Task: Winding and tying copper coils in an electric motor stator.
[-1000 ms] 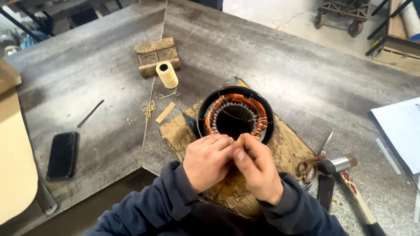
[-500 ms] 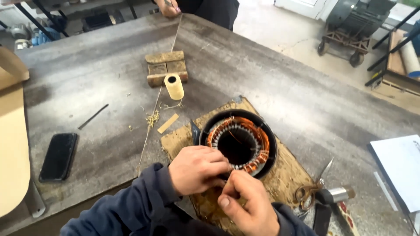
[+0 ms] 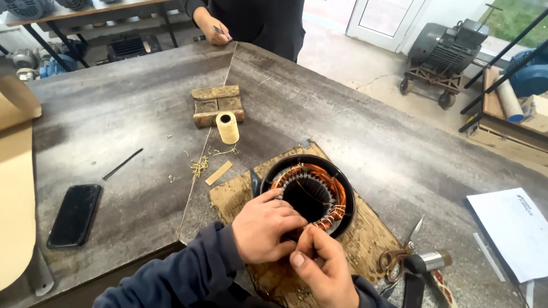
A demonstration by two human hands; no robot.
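Note:
A round black motor stator [image 3: 311, 194] with copper windings lies on a worn cardboard sheet [image 3: 365, 245] on the grey table. My left hand [image 3: 264, 227] rests on the stator's near rim, fingers curled on the winding. Just below it, my right hand [image 3: 319, 268] pinches something small at the same rim; what it pinches is too small to tell. Both hands touch each other.
A spool of pale twine [image 3: 227, 126] and wooden blocks [image 3: 217, 105] sit farther back. A black phone [image 3: 74, 215] and a thin rod [image 3: 123, 163] lie left. Scissors [image 3: 402, 254], a hammer [image 3: 425, 271] and white paper [image 3: 511, 228] lie right. Another person [image 3: 214, 25] stands at the far edge.
The view has tilted up, showing the far person and the doorway. My hands have slid lower on the stator's near rim, the right one dropping beneath the left.

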